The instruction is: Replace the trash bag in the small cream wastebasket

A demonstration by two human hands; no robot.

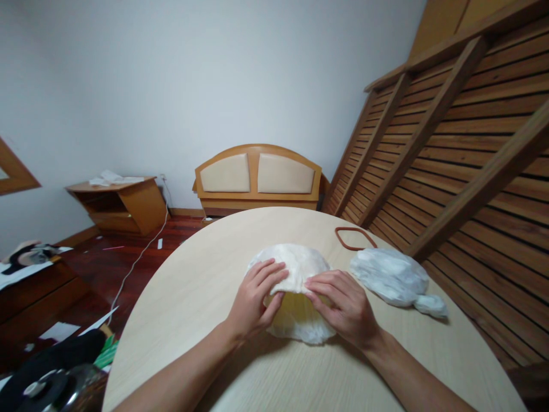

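A crumpled white plastic bag (pixel 295 263) rests on the pale round table (pixel 184 309), straight in front of me. Its mouth faces me, and something yellowish shows inside, too unclear to name. My left hand (pixel 259 292) pinches the upper edge of the mouth on the left, thumb below and fingers on top. On the right, my right hand (pixel 341 300) grips the same edge, its fingers close together over the thumb. Right of that hand lies a second, knotted plastic bag (pixel 388 274), full of something whitish. A reddish-brown loop (pixel 355 247) lies just behind it, partly covered.
Tall wooden slatted frames (pixel 472 143) lean along the right side of the table. Beyond the table stands a headboard (pixel 257 197) against the wall. At left are a low wooden cabinet (pixel 146 206), a white cable (pixel 137 263) on the floor, and a glass-lidded pot (pixel 81 389).
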